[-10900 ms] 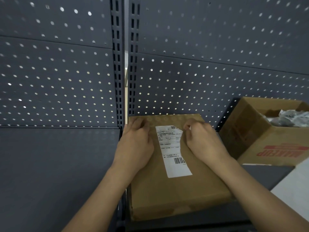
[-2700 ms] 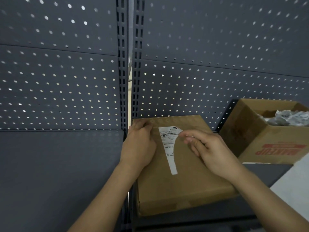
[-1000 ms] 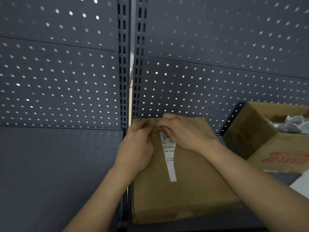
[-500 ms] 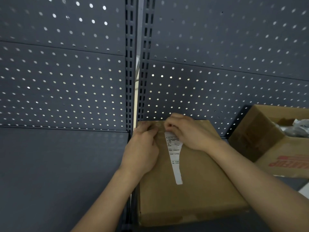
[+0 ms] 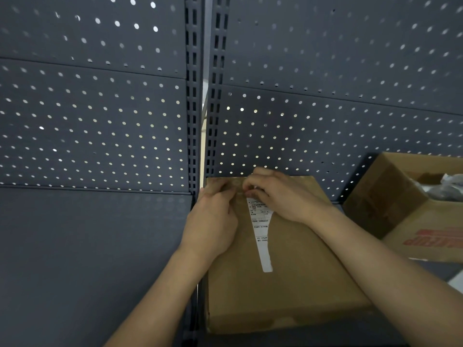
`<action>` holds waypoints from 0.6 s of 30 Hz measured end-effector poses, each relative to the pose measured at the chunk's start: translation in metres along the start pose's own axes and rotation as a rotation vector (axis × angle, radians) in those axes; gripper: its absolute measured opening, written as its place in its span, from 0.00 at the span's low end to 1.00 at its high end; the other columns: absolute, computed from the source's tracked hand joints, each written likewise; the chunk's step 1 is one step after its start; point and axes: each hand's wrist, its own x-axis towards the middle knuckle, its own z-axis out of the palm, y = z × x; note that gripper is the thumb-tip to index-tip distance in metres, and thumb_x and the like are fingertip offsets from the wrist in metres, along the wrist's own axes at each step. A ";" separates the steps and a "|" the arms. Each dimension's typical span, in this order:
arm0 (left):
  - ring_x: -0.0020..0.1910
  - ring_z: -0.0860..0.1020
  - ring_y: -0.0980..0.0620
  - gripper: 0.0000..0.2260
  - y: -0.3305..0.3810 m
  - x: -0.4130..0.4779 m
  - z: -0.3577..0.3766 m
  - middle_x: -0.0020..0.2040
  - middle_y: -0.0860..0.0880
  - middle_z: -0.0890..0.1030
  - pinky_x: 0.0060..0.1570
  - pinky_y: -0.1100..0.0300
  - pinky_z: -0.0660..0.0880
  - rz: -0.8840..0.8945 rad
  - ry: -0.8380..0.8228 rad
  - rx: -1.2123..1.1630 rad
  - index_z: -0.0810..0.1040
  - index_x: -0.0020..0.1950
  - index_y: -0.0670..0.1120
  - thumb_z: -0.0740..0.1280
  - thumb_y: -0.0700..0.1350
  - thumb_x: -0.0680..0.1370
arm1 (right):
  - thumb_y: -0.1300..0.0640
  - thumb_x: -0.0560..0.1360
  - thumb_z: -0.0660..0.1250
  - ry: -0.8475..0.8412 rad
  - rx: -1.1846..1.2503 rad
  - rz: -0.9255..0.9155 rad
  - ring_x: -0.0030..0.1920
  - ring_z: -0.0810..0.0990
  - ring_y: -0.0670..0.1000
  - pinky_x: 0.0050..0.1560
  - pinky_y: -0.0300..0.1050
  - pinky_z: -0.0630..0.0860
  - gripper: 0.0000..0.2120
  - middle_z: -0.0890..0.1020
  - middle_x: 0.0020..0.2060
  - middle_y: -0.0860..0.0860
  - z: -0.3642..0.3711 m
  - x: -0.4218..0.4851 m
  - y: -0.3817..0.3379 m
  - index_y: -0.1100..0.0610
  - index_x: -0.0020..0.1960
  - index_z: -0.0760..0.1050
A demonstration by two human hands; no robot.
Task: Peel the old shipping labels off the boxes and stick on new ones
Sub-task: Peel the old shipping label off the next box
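- box, flat, lower centre of frame
- label strip, torn narrow, on box top
- right hand: fingers pinch strip's upper end
- left hand: rests on box; fingers' hold unclear

Two dark slotted uprights run from top to bottom at the middle, with a narrow gap between them where pale light shows. Left and right of the uprights stand dark grey pegboard panels, each crossed by horizontal seams, and many of their round holes shine bright. Low to the left of the uprights a plain grey metal shelf stretches flat. Low to their right a perforated bracket slants against the panel.
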 end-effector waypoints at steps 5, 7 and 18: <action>0.70 0.65 0.51 0.22 0.002 -0.001 -0.001 0.72 0.54 0.68 0.62 0.54 0.69 -0.011 0.007 -0.003 0.75 0.68 0.48 0.55 0.34 0.77 | 0.65 0.77 0.63 -0.001 -0.155 0.006 0.40 0.71 0.42 0.37 0.43 0.71 0.11 0.68 0.44 0.42 0.006 0.002 -0.001 0.48 0.48 0.70; 0.70 0.65 0.50 0.22 0.002 -0.001 0.000 0.71 0.54 0.68 0.62 0.54 0.69 -0.008 0.013 -0.003 0.75 0.67 0.48 0.55 0.34 0.76 | 0.67 0.75 0.61 -0.005 -0.184 0.007 0.41 0.72 0.47 0.39 0.47 0.72 0.12 0.67 0.45 0.43 0.005 0.001 -0.003 0.50 0.49 0.70; 0.71 0.65 0.51 0.23 0.001 0.000 0.001 0.72 0.54 0.68 0.64 0.53 0.69 -0.005 0.009 -0.017 0.75 0.69 0.49 0.55 0.34 0.77 | 0.52 0.79 0.65 0.002 0.131 0.038 0.45 0.73 0.42 0.46 0.30 0.68 0.13 0.73 0.48 0.42 -0.002 -0.010 0.005 0.45 0.63 0.76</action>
